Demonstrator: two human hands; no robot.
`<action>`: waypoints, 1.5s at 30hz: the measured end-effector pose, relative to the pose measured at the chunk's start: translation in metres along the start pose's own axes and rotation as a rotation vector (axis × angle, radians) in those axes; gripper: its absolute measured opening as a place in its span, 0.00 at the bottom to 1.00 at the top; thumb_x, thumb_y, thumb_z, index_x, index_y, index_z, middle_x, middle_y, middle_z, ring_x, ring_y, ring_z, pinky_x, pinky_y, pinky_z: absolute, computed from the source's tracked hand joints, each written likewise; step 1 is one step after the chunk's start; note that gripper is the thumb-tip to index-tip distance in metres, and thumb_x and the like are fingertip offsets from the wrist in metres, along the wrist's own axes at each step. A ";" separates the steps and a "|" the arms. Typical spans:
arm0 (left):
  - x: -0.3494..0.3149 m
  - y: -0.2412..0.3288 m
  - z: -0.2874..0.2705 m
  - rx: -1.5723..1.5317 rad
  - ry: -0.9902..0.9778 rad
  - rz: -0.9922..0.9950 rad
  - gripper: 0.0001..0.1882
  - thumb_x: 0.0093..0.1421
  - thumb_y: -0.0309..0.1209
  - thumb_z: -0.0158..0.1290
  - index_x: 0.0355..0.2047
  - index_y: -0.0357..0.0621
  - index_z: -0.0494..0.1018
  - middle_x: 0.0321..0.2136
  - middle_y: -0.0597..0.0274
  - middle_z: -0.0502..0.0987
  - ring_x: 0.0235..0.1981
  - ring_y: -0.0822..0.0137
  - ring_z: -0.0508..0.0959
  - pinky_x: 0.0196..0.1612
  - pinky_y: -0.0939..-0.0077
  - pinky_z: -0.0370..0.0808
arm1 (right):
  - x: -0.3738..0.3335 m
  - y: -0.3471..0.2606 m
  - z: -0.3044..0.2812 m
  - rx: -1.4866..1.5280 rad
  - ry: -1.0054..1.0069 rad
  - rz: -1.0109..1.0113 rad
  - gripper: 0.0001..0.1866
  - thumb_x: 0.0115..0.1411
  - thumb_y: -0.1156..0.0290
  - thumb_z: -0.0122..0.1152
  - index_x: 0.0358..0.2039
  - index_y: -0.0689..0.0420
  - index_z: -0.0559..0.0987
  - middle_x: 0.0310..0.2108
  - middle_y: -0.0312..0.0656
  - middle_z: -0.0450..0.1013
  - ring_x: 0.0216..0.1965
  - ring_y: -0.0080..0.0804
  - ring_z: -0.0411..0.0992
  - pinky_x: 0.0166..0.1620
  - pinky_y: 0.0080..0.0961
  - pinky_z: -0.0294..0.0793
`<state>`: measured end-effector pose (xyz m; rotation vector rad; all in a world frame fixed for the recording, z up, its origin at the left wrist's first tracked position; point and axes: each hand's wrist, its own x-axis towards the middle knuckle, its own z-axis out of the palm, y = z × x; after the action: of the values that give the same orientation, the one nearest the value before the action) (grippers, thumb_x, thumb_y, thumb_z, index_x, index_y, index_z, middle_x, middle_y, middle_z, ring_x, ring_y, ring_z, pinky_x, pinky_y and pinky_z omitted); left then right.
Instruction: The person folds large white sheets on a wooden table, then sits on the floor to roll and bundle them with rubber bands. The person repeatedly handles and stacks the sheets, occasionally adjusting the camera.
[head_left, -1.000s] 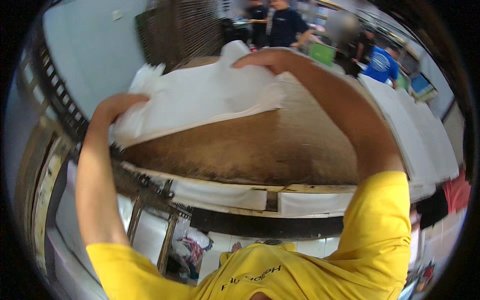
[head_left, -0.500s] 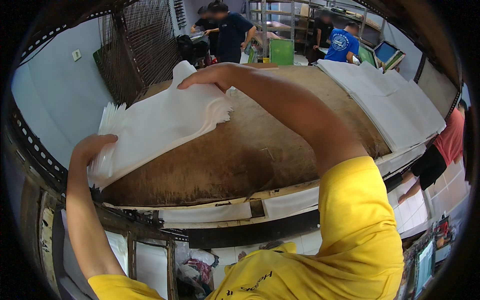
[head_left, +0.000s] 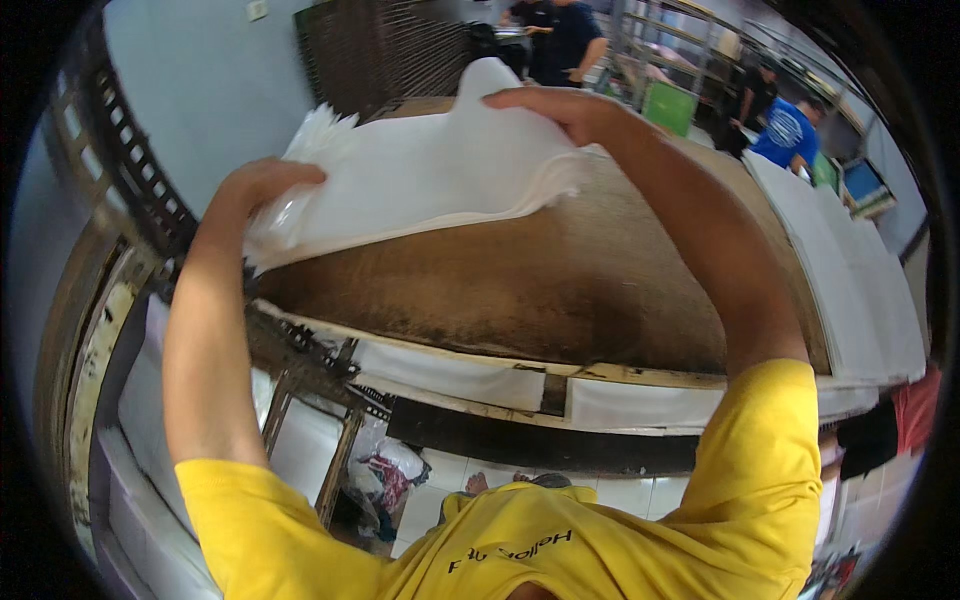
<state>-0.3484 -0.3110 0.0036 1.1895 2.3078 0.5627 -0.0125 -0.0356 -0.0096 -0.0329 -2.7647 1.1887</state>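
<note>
Left hand (head_left: 272,182): fingers pinch white sheets (head_left: 420,172), upper left
Right hand (head_left: 557,108): same, top edge
Change: view swings; your grip holds

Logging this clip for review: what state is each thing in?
White sheet stack: fanned at left, far edge raised
Left hand: gripping the stack's left end
Right hand: gripping the stack's raised part
Brown tabletop: stained
White sheets at right: layered, lying flat
Green panel: upright
</note>
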 end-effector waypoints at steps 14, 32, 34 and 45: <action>-0.016 0.000 -0.003 0.037 0.023 -0.057 0.41 0.49 0.54 0.62 0.59 0.42 0.73 0.55 0.46 0.75 0.54 0.54 0.76 0.58 0.61 0.69 | 0.007 -0.051 0.038 0.593 0.442 0.418 0.46 0.53 0.48 0.72 0.64 0.57 0.61 0.54 0.51 0.70 0.50 0.44 0.77 0.49 0.45 0.82; -0.017 -0.002 0.000 -0.052 0.016 -0.040 0.39 0.49 0.49 0.62 0.57 0.38 0.73 0.50 0.47 0.79 0.48 0.54 0.80 0.54 0.61 0.73 | 0.009 -0.038 0.041 0.746 0.452 0.461 0.42 0.53 0.48 0.72 0.62 0.56 0.68 0.50 0.50 0.74 0.47 0.41 0.78 0.49 0.41 0.82; -0.014 -0.004 -0.001 -0.037 0.039 -0.042 0.39 0.48 0.49 0.63 0.56 0.37 0.74 0.49 0.47 0.80 0.47 0.53 0.80 0.53 0.61 0.73 | 0.003 -0.035 0.040 0.741 0.456 0.391 0.41 0.54 0.49 0.72 0.62 0.56 0.68 0.50 0.49 0.74 0.47 0.41 0.78 0.49 0.43 0.82; -0.006 -0.021 -0.002 -0.058 0.114 0.019 0.36 0.48 0.49 0.64 0.51 0.35 0.77 0.46 0.47 0.81 0.43 0.55 0.81 0.50 0.61 0.74 | 0.001 -0.043 0.051 0.700 0.545 0.339 0.32 0.56 0.58 0.71 0.57 0.57 0.71 0.47 0.47 0.76 0.44 0.38 0.79 0.43 0.37 0.84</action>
<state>-0.3593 -0.3275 -0.0050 1.1806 2.3596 0.7169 -0.0187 -0.1018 -0.0134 -0.6594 -1.8164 1.8276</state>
